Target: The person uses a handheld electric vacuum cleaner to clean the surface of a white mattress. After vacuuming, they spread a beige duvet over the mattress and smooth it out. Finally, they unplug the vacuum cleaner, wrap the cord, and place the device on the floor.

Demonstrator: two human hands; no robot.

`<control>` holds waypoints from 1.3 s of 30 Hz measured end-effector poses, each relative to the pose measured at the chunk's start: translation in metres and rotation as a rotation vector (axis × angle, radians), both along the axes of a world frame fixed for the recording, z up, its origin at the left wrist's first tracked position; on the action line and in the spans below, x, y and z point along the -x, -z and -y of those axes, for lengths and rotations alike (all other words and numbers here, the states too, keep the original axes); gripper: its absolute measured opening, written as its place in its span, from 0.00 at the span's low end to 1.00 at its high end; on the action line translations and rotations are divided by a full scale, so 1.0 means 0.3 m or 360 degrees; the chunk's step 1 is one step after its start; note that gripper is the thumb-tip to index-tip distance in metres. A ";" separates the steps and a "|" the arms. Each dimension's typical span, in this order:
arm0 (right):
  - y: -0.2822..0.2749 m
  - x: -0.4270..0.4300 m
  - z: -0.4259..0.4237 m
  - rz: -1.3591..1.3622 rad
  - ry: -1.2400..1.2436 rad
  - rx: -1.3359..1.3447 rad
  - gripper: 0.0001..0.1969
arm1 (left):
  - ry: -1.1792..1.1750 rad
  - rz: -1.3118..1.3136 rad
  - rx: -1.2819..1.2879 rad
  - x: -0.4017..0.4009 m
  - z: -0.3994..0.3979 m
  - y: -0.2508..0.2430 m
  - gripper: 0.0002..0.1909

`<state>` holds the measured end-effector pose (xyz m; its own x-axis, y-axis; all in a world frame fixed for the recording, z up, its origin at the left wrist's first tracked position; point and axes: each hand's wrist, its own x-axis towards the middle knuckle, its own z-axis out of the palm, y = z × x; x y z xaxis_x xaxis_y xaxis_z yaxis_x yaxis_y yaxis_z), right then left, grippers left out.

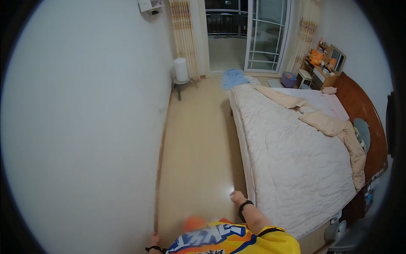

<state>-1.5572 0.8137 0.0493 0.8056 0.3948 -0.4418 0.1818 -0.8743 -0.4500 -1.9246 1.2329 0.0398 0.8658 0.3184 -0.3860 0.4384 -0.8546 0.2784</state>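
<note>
My right hand [238,197] hangs over the floor beside the long side of the bed, a black band on its wrist; it appears loosely curled, with nothing visible in it. Low in the view, my left hand [155,239] is near the base of the wall, also with a black band, and its fingers are too small to read. A white quilt [291,158] covers most of the bed. Its beige side [326,123] is folded back near the wooden headboard [364,111]. A pink pillow [337,106] lies by the headboard.
A white cylinder [181,70] stands on a small round table [181,81] by the left wall. Blue cloth [234,78] lies on the floor at the bed's far corner. Beyond are a partly open sliding glass door [266,38], a purple container [288,79] and a dressing table [320,76] with a mirror.
</note>
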 end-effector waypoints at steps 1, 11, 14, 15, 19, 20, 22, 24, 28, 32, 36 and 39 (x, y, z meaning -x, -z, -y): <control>-0.073 -0.082 -0.086 -0.0062 0.0019 0.0043 0.14 | 0.0315 -0.0055 -0.0212 -0.046 -0.051 0.040 0.14; -0.236 -0.537 -0.149 -0.0362 0.0446 0.0311 0.15 | -0.2045 -0.0602 0.1064 -0.848 -0.500 0.235 0.13; -0.196 -0.572 -0.018 -0.0221 0.1160 0.0314 0.13 | -0.0666 -0.0529 0.0532 -1.263 -0.673 0.217 0.15; -0.115 -0.564 0.030 -0.0062 0.1437 0.0316 0.13 | -0.0044 -0.0380 0.0185 -1.425 -0.725 0.197 0.17; -0.019 -0.526 0.157 -0.0424 0.1934 0.0277 0.09 | -0.0643 0.0005 0.0728 -2.165 -0.512 -0.037 0.13; -0.016 -0.585 0.115 -0.0522 0.1928 0.0228 0.10 | -0.0469 0.0230 0.0601 -2.276 -0.578 -0.013 0.14; 0.048 -0.664 0.128 -0.0603 0.1836 0.0269 0.11 | -0.0240 0.0420 0.0486 -2.489 -0.582 0.023 0.15; 0.148 -0.744 0.159 -0.0756 0.1682 0.0372 0.11 | -0.0071 0.0496 0.0527 -2.729 -0.473 0.022 0.17; 0.231 -1.098 0.249 -0.0727 0.1265 0.0274 0.10 | 0.0038 0.0259 0.0622 -2.959 -0.273 -0.120 0.16; 0.059 -1.700 0.154 -0.0419 0.1577 -0.0135 0.16 | -0.0086 0.0124 0.0615 -3.142 -0.208 -0.275 0.14; -0.064 -2.176 0.067 -0.0192 0.1334 -0.0276 0.12 | -0.0323 -0.0007 0.0751 -3.334 -0.213 -0.272 0.14; -0.173 -2.417 -0.042 -0.0139 0.1414 -0.0418 0.12 | -0.0319 -0.0338 0.0610 -3.471 -0.417 -0.132 0.14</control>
<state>-0.8322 0.8265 0.1011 0.8284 -0.2550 -0.4988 -0.5493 -0.5447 -0.6337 -0.8831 1.3579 0.0795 0.6911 0.2713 -0.6699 0.6653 -0.6008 0.4432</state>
